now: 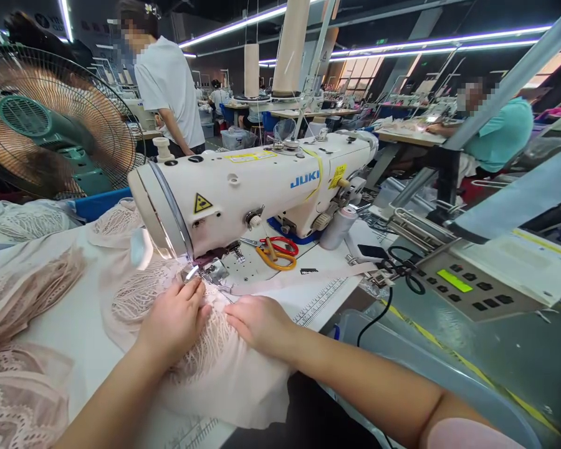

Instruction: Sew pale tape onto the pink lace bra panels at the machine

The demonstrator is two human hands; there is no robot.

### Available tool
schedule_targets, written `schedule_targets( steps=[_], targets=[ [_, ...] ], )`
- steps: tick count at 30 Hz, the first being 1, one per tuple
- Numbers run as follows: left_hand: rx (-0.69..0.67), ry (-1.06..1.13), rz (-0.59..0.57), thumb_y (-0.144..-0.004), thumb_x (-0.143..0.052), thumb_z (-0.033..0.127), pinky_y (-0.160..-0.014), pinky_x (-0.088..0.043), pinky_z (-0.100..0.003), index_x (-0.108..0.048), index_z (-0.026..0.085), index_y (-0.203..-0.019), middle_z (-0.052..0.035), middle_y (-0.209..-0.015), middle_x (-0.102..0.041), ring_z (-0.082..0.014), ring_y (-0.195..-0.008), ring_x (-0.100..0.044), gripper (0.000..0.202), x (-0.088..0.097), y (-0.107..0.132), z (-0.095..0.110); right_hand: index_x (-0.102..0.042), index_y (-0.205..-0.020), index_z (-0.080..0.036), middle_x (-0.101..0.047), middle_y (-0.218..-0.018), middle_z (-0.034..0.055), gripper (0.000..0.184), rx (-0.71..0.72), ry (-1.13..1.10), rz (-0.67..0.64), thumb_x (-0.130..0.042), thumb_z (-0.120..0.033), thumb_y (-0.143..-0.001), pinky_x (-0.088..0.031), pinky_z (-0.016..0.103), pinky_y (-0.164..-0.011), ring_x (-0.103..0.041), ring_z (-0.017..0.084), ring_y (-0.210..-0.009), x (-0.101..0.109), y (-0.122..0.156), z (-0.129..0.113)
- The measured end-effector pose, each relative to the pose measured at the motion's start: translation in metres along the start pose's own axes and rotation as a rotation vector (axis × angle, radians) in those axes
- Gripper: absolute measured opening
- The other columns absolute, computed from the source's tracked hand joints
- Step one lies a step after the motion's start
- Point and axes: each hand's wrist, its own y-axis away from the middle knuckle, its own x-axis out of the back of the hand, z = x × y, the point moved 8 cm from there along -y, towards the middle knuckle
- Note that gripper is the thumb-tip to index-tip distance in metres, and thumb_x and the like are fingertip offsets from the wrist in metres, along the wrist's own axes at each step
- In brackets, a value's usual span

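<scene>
A pale pink lace fabric (212,340) lies under the needle end of a white sewing machine (243,193) and drapes over the table's near edge. My left hand (175,315) holds the lace close to the presser foot, its fingers together and bent down onto the cloth. To its right, my right hand (262,324) has the fabric's edge between thumb and curled fingers; the fingertips are partly hidden. A pale strip of elastic (303,280) runs from a metal guide at the right toward the needle area. Light glows beside the needle.
Red-handled and orange-handled scissors (277,252) lie behind the needle area, near a grey thread cone (339,227). More lace pieces (28,293) cover the left side. A fan (51,125) stands at the back left. A control box (467,284) juts out right. People are in the background.
</scene>
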Motion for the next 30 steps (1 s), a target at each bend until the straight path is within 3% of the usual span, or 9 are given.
schedule_targets(
  steps=[10,13,15,18,21,24,30],
  targets=[
    [0.031,0.028,0.011,-0.092,-0.040,0.039,-0.085,-0.052,-0.050,-0.064,0.008,-0.120,-0.0163,-0.125,-0.063,-0.0363,-0.107,-0.060,0.049,0.000,-0.002,-0.012,-0.068,-0.098,-0.020,-0.064,-0.082,0.0051,0.025,0.021,0.049,0.009,-0.045,-0.030,-0.094,-0.027,0.028,-0.056,-0.054,0.017,-0.071,0.004,-0.011,-0.002],
    [0.030,-0.027,-0.003,-0.093,-0.038,0.035,-0.079,-0.053,-0.049,-0.067,0.013,-0.116,-0.0139,-0.123,-0.065,-0.0351,-0.106,-0.061,0.043,0.009,-0.002,-0.011,-0.068,-0.096,-0.020,-0.065,-0.084,0.0051,0.026,0.021,0.098,-0.004,-0.044,-0.031,-0.095,-0.025,0.029,-0.054,-0.054,0.017,-0.072,0.005,-0.016,-0.004],
    [0.002,-0.030,-0.018,-0.093,-0.036,0.030,-0.085,-0.051,-0.051,-0.070,0.018,-0.109,-0.0110,-0.118,-0.068,-0.0330,-0.107,-0.061,0.040,0.019,-0.001,-0.002,-0.067,-0.093,-0.020,-0.065,-0.084,0.0049,0.026,0.021,0.126,-0.021,-0.043,-0.030,-0.095,-0.024,0.029,-0.053,-0.055,0.017,-0.072,0.005,-0.018,-0.006],
    [-0.008,0.004,-0.158,-0.088,-0.045,0.039,-0.097,-0.038,-0.066,-0.070,0.020,-0.110,-0.0131,-0.116,-0.068,-0.0359,-0.113,-0.058,0.038,0.024,0.005,0.015,-0.065,-0.090,-0.020,-0.065,-0.083,0.0041,0.025,0.019,0.141,-0.054,-0.043,-0.030,-0.094,-0.022,0.029,-0.052,-0.055,0.016,-0.071,0.004,-0.018,-0.008],
    [0.032,0.032,-0.358,-0.072,-0.060,0.057,-0.096,-0.025,-0.079,-0.058,0.015,-0.128,-0.0220,-0.134,-0.053,-0.0451,-0.125,-0.046,0.070,0.018,0.014,0.024,-0.064,-0.091,-0.021,-0.064,-0.083,0.0032,0.023,0.017,0.145,-0.058,-0.043,-0.031,-0.094,-0.021,0.028,-0.050,-0.055,0.016,-0.070,0.005,-0.017,-0.007],
    [0.061,0.035,-0.436,-0.068,-0.063,0.057,-0.096,-0.021,-0.081,-0.048,0.015,-0.138,-0.0219,-0.145,-0.038,-0.0469,-0.132,-0.037,0.083,0.012,0.020,0.024,-0.063,-0.091,-0.021,-0.063,-0.082,0.0030,0.022,0.031,0.170,-0.061,-0.043,-0.030,-0.094,-0.019,0.029,-0.050,-0.055,0.016,-0.070,0.006,-0.017,-0.007],
    [0.126,-0.021,-0.440,-0.077,-0.052,0.053,-0.098,-0.023,-0.078,-0.046,0.017,-0.139,-0.0161,-0.148,-0.038,-0.0428,-0.135,-0.034,0.072,0.006,0.017,0.009,-0.061,-0.091,-0.021,-0.061,-0.081,0.0031,0.016,0.031,0.190,-0.043,-0.045,-0.026,-0.091,-0.017,0.028,-0.048,-0.053,0.015,-0.064,0.011,-0.017,-0.008]
  ],
)
